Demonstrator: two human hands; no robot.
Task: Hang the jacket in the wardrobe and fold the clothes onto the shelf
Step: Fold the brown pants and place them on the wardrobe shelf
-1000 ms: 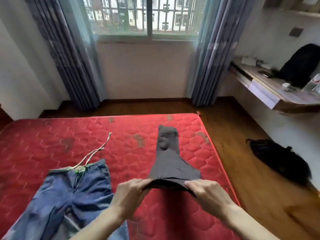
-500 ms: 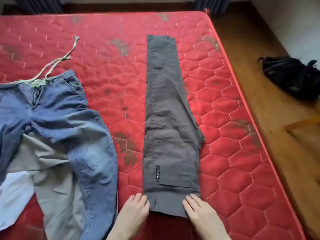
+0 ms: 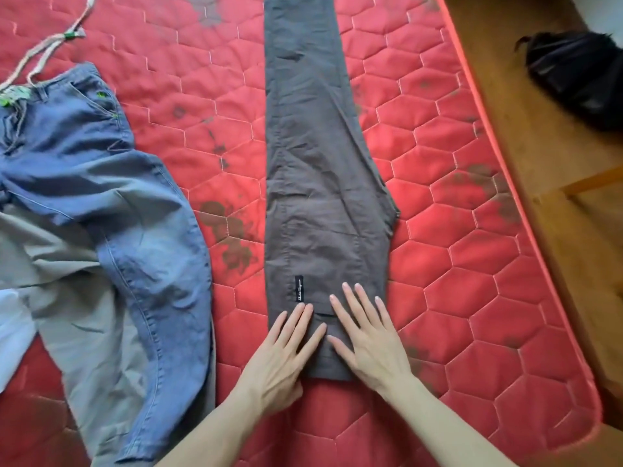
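Observation:
Dark grey trousers (image 3: 320, 170) lie folded lengthwise on the red quilted mattress (image 3: 472, 264), waistband nearest me, legs stretching away past the top edge. My left hand (image 3: 286, 352) lies flat with straight fingers on the waistband's left side, beside a small black label (image 3: 299, 288). My right hand (image 3: 367, 338) presses flat, fingers spread, on the waistband's right side. Blue jeans (image 3: 111, 203) with a pale drawstring (image 3: 47, 52) sprawl to the left, partly over a grey garment (image 3: 67, 298).
A white piece of cloth (image 3: 11, 318) shows at the left edge. The mattress's right edge runs along a wooden floor (image 3: 539, 163), where a black bag (image 3: 580, 75) lies at the upper right. A wooden strip (image 3: 596, 178) crosses the floor at the right.
My view dropped from the window to the mattress. The trousers, held up by the waistband a second ago, now lie flat, and both hands have slid forward onto the waistband with fingers straight.

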